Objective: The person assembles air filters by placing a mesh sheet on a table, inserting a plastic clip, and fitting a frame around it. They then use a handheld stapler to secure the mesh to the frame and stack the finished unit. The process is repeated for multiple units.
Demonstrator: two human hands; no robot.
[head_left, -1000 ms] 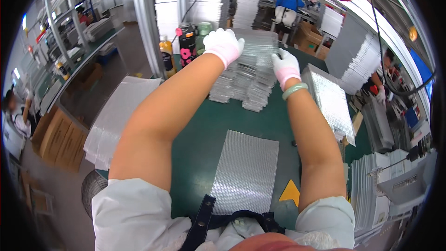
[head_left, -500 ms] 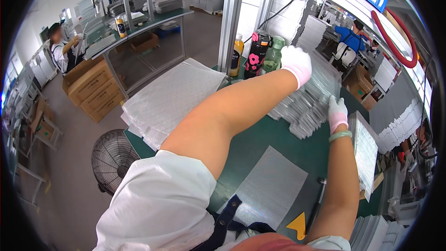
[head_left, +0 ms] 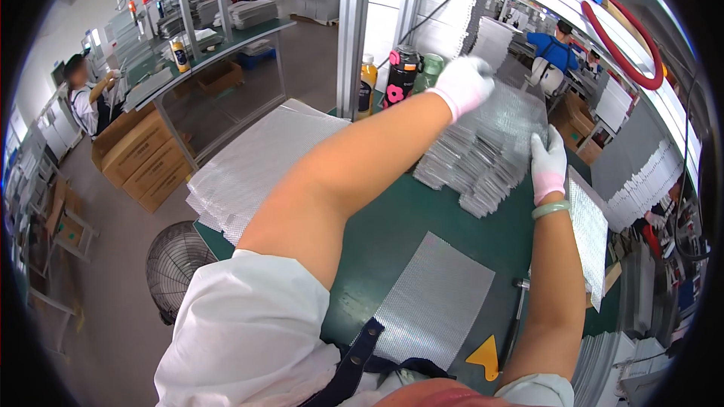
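My left hand (head_left: 461, 89), in a white glove with a pink cuff, reaches over the far left corner of a pile of silvery, textured plastic sheets (head_left: 483, 152). Its fingers are curled and blurred at the tips, so whatever they hold cannot be made out. Beside the pile's right edge, my right hand (head_left: 549, 158) is upright in a matching glove, fingers stretched and thumb apart. A green bangle (head_left: 551, 209) circles that wrist. One single textured sheet (head_left: 437, 298) lies flat on the green tabletop (head_left: 369, 256) close to my body.
At left, a broad stack of similar sheets (head_left: 264, 143) overhangs the table edge, near a floor fan (head_left: 177, 264). Bottles, including a black flask (head_left: 400, 79), stand by the metal post (head_left: 353, 38). A yellow scraper (head_left: 485, 358) lies near me; foil-like sheets (head_left: 588, 230) sit at right.
The view has shifted slightly. My left hand, still curled, has turned its fingers toward the right at the pile's far side. My right hand has risen along the pile's right edge with fingers straighter.
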